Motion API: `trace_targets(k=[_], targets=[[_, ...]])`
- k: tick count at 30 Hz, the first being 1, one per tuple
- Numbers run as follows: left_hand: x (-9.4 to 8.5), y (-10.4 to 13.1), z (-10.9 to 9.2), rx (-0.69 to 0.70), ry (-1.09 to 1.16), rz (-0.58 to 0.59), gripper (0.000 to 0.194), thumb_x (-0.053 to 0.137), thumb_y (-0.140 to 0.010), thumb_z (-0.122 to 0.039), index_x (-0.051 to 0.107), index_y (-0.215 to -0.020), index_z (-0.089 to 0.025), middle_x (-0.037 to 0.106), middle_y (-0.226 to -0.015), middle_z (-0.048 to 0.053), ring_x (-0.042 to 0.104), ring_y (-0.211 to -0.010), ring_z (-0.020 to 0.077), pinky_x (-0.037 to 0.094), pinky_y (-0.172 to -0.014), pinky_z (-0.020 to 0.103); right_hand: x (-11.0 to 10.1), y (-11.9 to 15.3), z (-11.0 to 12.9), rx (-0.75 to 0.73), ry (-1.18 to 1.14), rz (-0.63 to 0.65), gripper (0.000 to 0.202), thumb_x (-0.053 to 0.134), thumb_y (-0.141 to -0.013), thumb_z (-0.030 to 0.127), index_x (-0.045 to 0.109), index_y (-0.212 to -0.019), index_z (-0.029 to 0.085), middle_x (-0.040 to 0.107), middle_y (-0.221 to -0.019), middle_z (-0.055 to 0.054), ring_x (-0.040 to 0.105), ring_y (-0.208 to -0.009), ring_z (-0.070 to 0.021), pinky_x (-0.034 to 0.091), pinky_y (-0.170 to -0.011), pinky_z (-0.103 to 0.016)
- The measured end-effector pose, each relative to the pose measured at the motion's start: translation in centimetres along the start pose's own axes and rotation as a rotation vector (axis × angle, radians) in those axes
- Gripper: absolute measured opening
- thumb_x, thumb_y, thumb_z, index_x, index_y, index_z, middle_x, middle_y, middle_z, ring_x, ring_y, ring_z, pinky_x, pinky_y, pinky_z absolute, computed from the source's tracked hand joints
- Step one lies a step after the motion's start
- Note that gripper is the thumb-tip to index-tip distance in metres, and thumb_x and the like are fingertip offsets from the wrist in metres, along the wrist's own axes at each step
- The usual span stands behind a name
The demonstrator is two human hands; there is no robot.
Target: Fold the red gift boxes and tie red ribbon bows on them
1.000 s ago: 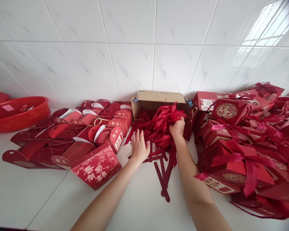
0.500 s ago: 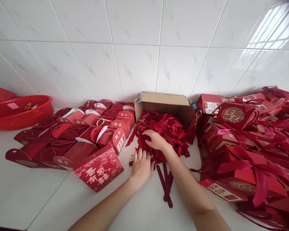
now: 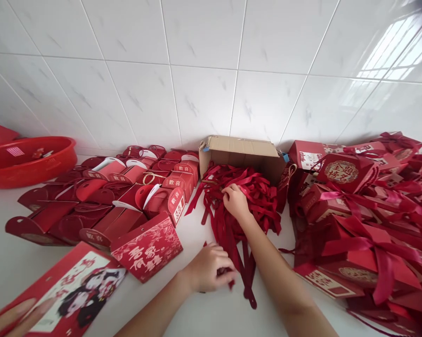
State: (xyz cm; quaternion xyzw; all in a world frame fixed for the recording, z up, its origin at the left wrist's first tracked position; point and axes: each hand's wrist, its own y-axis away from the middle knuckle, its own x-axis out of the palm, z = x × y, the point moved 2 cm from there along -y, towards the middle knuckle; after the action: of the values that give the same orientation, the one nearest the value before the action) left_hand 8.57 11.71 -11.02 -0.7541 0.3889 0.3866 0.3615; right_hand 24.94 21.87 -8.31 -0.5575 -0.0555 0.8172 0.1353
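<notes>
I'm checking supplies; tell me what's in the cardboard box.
Red strips heap inside the box and spill out its front, the right hand on them. Whatever lies under or behind them is covered.

The cardboard box lies on its side on the surface, against the wall, its opening toward the person. The ribbons lie partly in it, spilling out before it. Left of the box sit rows of gift boxes; farther left, by the wall, stands the basin. Before the rows, at the near left, another person's fingers hold a printed carton. Right of the box lies a heap of ribbon-tied packages, some atop others.
</notes>
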Motion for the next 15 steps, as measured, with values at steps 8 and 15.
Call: trace_targets(k=[8, 15], targets=[[-0.9, -0.1, 0.0, -0.096, 0.009, -0.12, 0.018, 0.055, -0.092, -0.03, 0.071, -0.087, -0.023, 0.07, -0.083, 0.003, 0.058, -0.086, 0.0209, 0.036, -0.083, 0.04, 1.4, 0.1, 0.7, -0.099, -0.117, 0.1, 0.024, 0.052, -0.093, 0.018, 0.072, -0.106, 0.017, 0.066, -0.11, -0.011, 0.061, -0.106, -0.0228, 0.047, -0.092, -0.031], [-0.9, 0.2, 0.2, -0.055, 0.081, -0.127, 0.027, 0.047, -0.095, -0.027, 0.067, -0.077, -0.02, 0.067, -0.071, 0.002, 0.057, -0.07, 0.0159, 0.041, -0.079, 0.036, -0.6, -0.4, -0.1, -0.204, -0.214, 0.209, 0.022, 0.065, -0.084, 0.02, 0.075, -0.103, 0.022, 0.072, -0.103, -0.004, 0.067, -0.091, -0.0184, 0.051, -0.084, -0.025]])
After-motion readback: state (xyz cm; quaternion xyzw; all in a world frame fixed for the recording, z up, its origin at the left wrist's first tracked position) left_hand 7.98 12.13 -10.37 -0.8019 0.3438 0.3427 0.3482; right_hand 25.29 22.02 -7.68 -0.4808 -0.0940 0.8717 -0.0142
